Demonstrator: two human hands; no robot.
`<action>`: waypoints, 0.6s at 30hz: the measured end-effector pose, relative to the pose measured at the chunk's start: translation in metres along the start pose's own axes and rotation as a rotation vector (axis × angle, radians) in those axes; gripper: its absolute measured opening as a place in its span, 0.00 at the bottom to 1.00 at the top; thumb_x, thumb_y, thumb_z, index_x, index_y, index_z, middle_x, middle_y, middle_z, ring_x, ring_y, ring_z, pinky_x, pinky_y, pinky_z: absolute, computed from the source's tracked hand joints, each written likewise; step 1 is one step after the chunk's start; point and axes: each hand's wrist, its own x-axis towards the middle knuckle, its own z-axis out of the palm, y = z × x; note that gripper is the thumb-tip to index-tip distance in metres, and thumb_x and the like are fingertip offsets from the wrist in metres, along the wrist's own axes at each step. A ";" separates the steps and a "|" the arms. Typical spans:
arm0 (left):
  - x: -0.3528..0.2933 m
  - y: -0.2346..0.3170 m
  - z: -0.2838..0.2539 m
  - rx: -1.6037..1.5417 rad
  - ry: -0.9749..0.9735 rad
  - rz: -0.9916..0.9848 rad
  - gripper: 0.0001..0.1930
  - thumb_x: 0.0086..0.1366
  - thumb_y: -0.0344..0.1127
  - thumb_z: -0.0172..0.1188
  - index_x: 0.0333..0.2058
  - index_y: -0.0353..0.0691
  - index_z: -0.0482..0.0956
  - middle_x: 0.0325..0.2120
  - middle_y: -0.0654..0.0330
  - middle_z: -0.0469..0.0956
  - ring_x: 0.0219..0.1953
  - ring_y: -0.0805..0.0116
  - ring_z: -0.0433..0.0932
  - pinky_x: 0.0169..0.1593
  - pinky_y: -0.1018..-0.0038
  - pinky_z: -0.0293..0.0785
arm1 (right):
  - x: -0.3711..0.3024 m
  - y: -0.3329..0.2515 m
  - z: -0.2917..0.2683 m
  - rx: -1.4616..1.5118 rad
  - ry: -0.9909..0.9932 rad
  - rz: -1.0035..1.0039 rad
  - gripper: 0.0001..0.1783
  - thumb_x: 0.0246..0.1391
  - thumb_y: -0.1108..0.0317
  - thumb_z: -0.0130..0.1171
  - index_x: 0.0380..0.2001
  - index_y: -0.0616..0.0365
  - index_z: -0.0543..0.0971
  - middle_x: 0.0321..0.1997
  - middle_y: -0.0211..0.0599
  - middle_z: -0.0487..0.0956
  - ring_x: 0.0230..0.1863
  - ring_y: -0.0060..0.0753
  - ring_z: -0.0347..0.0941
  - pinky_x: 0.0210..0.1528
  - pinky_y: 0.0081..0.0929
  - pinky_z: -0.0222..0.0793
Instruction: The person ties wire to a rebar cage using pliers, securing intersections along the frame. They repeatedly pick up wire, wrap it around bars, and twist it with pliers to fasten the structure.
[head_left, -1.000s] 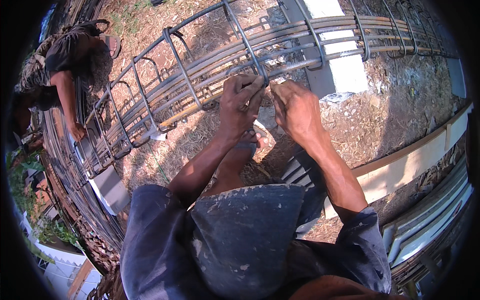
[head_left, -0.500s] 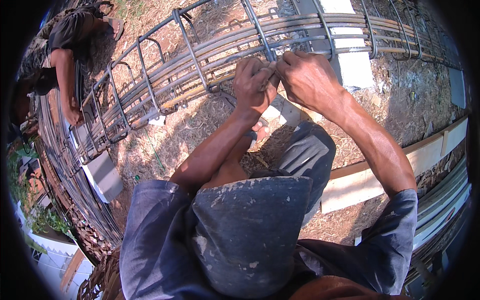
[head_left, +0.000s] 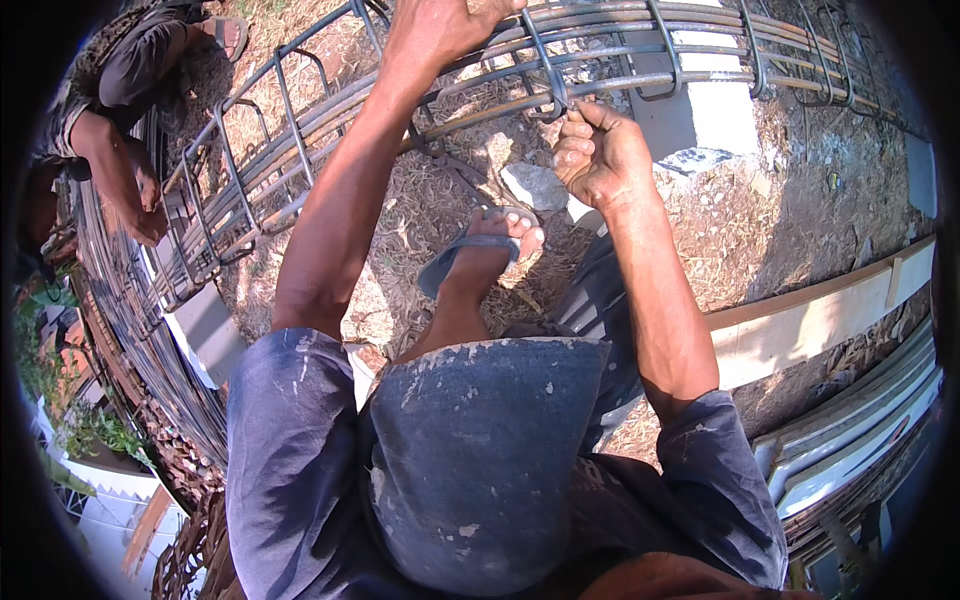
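Observation:
A long rebar cage [head_left: 690,42] of bundled steel bars and square stirrups crosses the top of the view. My left hand [head_left: 435,35] reaches over the bars, its thumb against the upper part of a stirrup [head_left: 540,58]. Its other fingers are cut off by the upper edge. Just below that stirrup's lower corner is my right hand [head_left: 608,158], fingers curled and closed in a pinch. What they hold, if anything, is too small to make out.
A co-worker [head_left: 110,150] crouches at the left, hands at the cage's end. Long loose bars [head_left: 165,350] lie below. Beneath the cage are a pale block [head_left: 720,115] and a stone [head_left: 535,187]. My sandalled foot [head_left: 480,255] rests on straw-strewn ground. A board [head_left: 800,315] runs along the right.
My hands were together at the stirrup and have parted. The left moved up and left over the bars; the right dropped slightly below the stirrup's corner. The stone and my foot are now more exposed.

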 end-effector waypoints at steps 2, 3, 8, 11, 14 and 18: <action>0.006 -0.018 0.000 -0.012 -0.168 -0.018 0.29 0.55 0.39 0.61 0.58 0.48 0.73 0.54 0.46 0.74 0.58 0.46 0.69 0.63 0.60 0.64 | 0.000 0.011 -0.005 0.137 -0.037 0.022 0.12 0.63 0.61 0.51 0.33 0.60 0.72 0.23 0.25 0.68 0.19 0.18 0.59 0.18 0.17 0.55; 0.010 -0.014 -0.004 -0.088 -0.282 -0.103 0.29 0.56 0.38 0.60 0.59 0.48 0.72 0.53 0.46 0.75 0.58 0.46 0.70 0.62 0.59 0.65 | -0.002 0.019 -0.008 0.058 -0.017 -0.036 0.13 0.62 0.59 0.52 0.34 0.60 0.73 0.23 0.25 0.68 0.19 0.18 0.59 0.19 0.17 0.56; -0.001 -0.019 0.002 -0.271 -0.300 -0.189 0.26 0.62 0.39 0.55 0.60 0.50 0.71 0.55 0.46 0.73 0.58 0.44 0.70 0.62 0.60 0.65 | 0.041 0.082 -0.063 -1.818 0.052 -0.367 0.08 0.58 0.62 0.57 0.31 0.54 0.78 0.21 0.36 0.75 0.21 0.28 0.71 0.27 0.25 0.71; -0.006 -0.006 -0.001 -0.154 -0.106 -0.089 0.26 0.62 0.35 0.55 0.60 0.48 0.70 0.54 0.46 0.74 0.56 0.43 0.72 0.60 0.61 0.67 | 0.106 0.129 -0.112 -2.399 -0.068 -1.004 0.10 0.47 0.68 0.59 0.36 0.52 0.80 0.30 0.40 0.81 0.34 0.37 0.78 0.36 0.37 0.74; -0.034 -0.011 -0.022 -0.196 0.236 0.067 0.20 0.60 0.34 0.61 0.53 0.45 0.76 0.50 0.51 0.77 0.51 0.52 0.75 0.56 0.63 0.71 | 0.125 0.143 -0.091 -2.526 0.053 -0.752 0.12 0.48 0.63 0.61 0.37 0.52 0.82 0.32 0.38 0.82 0.41 0.38 0.78 0.37 0.36 0.73; -0.126 0.015 -0.074 -0.225 0.233 0.000 0.11 0.62 0.32 0.63 0.43 0.42 0.83 0.44 0.57 0.80 0.47 0.62 0.78 0.52 0.66 0.73 | 0.119 0.130 -0.083 -2.757 0.054 -0.753 0.06 0.50 0.65 0.58 0.29 0.46 0.84 0.30 0.30 0.81 0.37 0.33 0.77 0.41 0.34 0.64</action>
